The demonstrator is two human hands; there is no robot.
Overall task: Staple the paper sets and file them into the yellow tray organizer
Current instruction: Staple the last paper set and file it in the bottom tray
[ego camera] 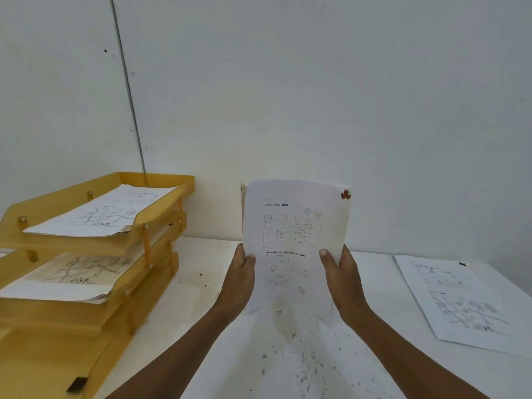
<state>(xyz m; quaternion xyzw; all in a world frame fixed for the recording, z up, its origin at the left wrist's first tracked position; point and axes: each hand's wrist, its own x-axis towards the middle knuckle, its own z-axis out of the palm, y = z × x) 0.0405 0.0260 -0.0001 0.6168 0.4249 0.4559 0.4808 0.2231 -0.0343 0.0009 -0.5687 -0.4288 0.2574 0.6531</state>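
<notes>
White table (195,283) bears one tray organizer (72,194); left hand (239,280) and right hand (342,280) grip one paper set (293,226).

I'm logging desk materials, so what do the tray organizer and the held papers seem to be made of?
Tray organizer: probably yellow plastic, perhaps acrylic, with smooth, slightly glossy walls that look faintly see-through. Its posts look like brass-coloured metal. Paper set: thin matte white printed paper. It bows where the left hand and right hand grip its edges.
</notes>
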